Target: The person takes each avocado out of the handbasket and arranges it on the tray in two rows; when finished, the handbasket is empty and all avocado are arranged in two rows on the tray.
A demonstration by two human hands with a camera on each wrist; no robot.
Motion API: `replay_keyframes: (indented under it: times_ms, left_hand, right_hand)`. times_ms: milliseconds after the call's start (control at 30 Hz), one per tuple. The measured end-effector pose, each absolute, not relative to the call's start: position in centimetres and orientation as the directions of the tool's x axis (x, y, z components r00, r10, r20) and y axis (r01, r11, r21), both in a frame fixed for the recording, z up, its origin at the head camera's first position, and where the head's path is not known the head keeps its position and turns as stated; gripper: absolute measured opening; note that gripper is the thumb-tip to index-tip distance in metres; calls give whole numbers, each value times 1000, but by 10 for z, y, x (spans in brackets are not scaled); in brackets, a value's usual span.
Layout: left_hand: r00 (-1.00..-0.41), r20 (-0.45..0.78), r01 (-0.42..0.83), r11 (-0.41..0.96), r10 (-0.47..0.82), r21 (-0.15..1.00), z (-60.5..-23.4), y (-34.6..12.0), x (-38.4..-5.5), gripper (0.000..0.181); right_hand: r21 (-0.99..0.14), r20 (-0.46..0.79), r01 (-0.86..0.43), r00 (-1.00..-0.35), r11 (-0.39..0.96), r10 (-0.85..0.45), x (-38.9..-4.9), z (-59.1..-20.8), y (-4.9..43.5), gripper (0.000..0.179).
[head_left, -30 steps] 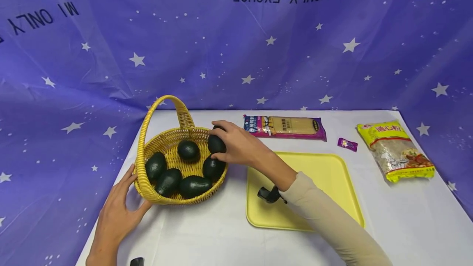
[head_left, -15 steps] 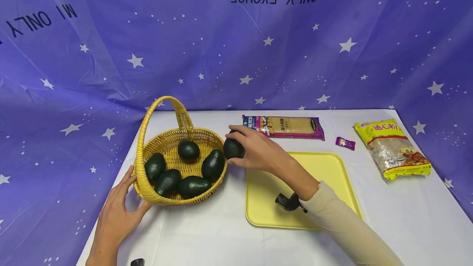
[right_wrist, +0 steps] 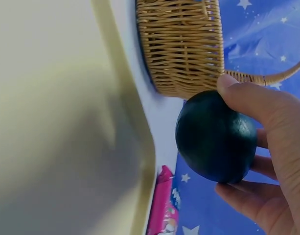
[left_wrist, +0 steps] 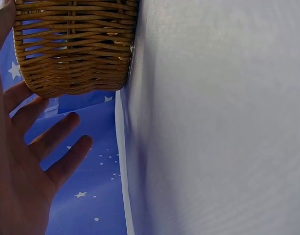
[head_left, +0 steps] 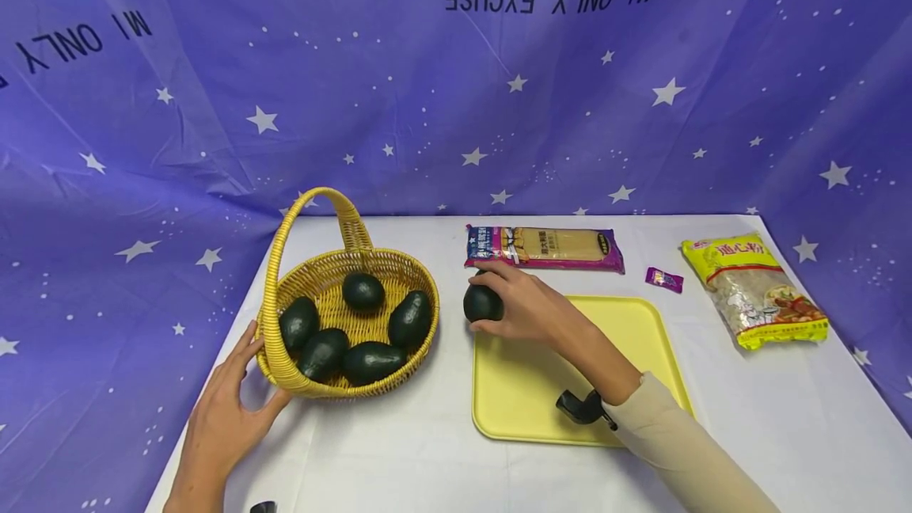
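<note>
- R hand [head_left: 516, 307]: clamped on 1 dk. avocado [head_left: 482, 304], by far-left corner of tray [head_left: 513, 386]
- L hand [head_left: 224, 414]: fingers apart, touching near-left side of basket [head_left: 366, 328]
- In basket, left of tray: 5 addl. avocados [head_left: 409, 321]

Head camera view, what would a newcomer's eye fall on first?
Probably the yellow wicker basket with its tall handle, on the left of the white table, holding five dark avocados. Next, a sixth avocado in the right hand, by the far left corner of the yellow tray. Behind everything hangs a purple star-printed cloth.
</note>
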State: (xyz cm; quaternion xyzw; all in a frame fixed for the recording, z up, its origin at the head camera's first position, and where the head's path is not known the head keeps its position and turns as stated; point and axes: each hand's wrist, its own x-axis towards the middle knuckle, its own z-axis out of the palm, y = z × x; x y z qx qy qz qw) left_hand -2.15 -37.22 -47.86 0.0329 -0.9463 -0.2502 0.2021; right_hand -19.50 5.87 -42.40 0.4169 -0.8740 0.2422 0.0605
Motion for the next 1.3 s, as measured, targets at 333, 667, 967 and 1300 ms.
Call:
replay_keyframes:
  times_ms: [333,667,967,1300]
  left_hand:
    - [-911,379,49,867,-166,497,-480,-371,-20,86]
    - [-913,369,42,864,-171,502,-481,-371,-20,89]
    - [-914,370,49,858,-168,511,-481,-370,-21,89]
    - [-914,370,56,850,-168,524,-481,-370,-21,89]
  right_hand:
    - [-388,297,-745,-659,543,-691,-191,-437,67,64]
    - [-403,276,-729,-673,553,-686,-188,-444,72,57]
    - [-419,269,-725,-674,547,-688,-186,-449,74,54]
    - [-440,268,-707,-692,554,-670,-183,-456,77,52]
